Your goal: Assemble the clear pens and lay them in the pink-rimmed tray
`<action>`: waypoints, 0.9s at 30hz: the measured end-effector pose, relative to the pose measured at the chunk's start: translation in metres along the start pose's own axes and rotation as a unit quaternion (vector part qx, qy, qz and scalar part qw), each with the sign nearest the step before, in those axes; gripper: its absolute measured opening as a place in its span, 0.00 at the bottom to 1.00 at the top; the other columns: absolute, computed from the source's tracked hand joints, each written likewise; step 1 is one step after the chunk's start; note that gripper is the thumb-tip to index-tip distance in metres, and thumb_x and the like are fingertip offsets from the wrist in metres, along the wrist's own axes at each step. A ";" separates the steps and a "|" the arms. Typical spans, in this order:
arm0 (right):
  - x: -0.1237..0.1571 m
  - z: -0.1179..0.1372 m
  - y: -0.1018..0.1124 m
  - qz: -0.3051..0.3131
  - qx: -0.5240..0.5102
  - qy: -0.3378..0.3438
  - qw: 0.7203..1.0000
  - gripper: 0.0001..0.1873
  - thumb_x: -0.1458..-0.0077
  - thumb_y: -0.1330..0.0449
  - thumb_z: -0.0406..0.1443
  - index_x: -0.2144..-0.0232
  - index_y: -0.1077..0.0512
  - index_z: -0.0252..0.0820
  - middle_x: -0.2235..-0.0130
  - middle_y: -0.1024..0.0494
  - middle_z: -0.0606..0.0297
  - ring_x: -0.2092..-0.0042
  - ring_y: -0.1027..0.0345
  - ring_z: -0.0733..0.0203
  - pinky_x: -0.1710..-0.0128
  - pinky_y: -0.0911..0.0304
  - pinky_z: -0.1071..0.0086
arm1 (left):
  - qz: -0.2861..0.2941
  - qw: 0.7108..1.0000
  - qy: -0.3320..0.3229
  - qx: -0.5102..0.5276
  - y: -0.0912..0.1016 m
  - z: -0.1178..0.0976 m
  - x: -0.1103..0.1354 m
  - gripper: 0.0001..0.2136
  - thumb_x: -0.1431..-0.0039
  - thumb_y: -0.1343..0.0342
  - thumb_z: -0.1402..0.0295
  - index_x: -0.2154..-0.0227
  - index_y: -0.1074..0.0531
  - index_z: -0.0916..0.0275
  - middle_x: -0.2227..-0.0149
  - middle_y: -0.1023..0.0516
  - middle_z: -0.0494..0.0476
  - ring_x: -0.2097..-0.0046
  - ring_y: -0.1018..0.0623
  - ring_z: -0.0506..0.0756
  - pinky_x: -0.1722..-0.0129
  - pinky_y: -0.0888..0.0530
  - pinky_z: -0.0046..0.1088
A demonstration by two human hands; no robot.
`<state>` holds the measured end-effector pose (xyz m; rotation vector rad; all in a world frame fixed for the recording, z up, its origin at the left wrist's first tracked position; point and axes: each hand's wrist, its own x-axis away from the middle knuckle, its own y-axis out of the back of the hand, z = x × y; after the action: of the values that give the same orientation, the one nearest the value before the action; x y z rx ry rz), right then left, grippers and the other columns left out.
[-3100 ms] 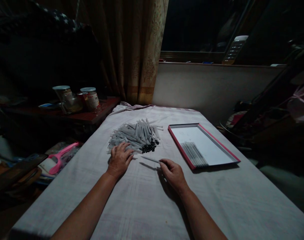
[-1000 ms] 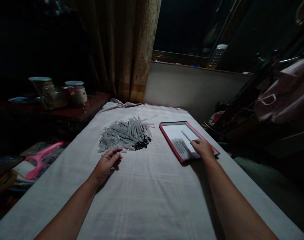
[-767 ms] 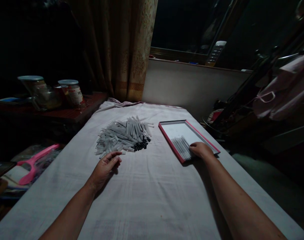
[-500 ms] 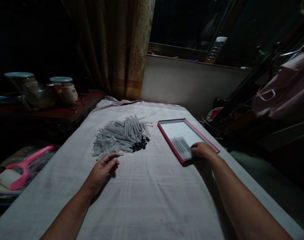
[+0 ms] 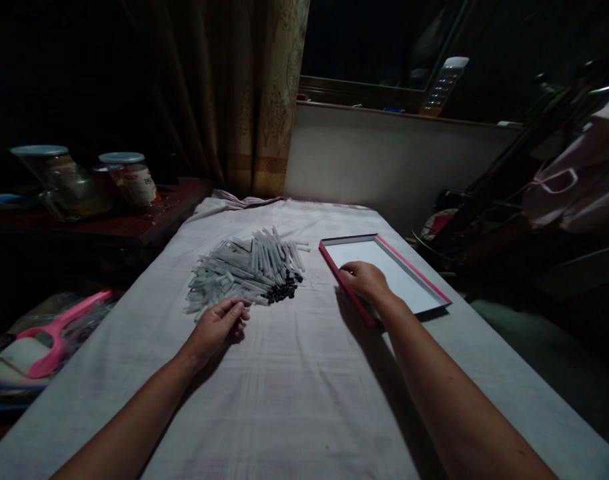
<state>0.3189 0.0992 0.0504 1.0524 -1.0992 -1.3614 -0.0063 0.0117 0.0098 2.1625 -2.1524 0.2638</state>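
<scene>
left hand [image 5: 218, 325] rests at the near edge of the heap of grey sticks [image 5: 247, 272] on the cloth-covered bench [image 5: 294, 387], fingers loosely curled and touching the nearest ones, nothing clearly gripped. right hand [image 5: 365, 280] lies over the near left corner of the red-edged tray [image 5: 409, 280], grip relaxed; whether it covers any sticks is hard to tell in this dim light. the tray's visible floor is bare white, the heap is large, so most of the sorting looks left to do.
</scene>
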 end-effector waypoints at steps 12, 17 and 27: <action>-0.039 0.066 -0.056 0.008 -0.079 0.010 0.997 0.17 0.41 0.43 0.45 0.56 0.20 0.45 0.55 0.17 0.59 0.53 0.24 0.54 0.56 0.34 0.69 | 0.061 0.992 -0.073 -0.078 -0.006 0.027 -0.010 0.20 0.48 0.40 0.50 0.65 0.25 0.64 0.75 0.26 0.51 0.77 0.28 0.48 0.76 0.29 0.24; -0.044 0.065 -0.060 0.000 -0.078 -0.016 0.997 0.15 0.42 0.44 0.40 0.59 0.20 0.43 0.56 0.17 0.56 0.53 0.25 0.51 0.58 0.34 0.67 | 0.067 0.991 -0.065 -0.093 -0.005 0.027 -0.006 0.17 0.45 0.40 0.53 0.64 0.24 0.63 0.74 0.25 0.52 0.74 0.26 0.50 0.75 0.29 0.24; -0.041 0.065 -0.066 -0.025 -0.145 -0.031 0.989 0.11 0.46 0.41 0.40 0.63 0.21 0.44 0.57 0.18 0.56 0.53 0.26 0.50 0.55 0.36 0.65 | 0.071 0.984 -0.076 -0.146 -0.006 0.021 -0.002 0.13 0.44 0.42 0.57 0.65 0.23 0.62 0.75 0.24 0.53 0.75 0.25 0.51 0.74 0.30 0.25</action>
<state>0.2458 0.1465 -0.0012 0.8328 -0.8904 -1.5491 0.0009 0.0101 -0.0105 1.9260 -2.2595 -0.2057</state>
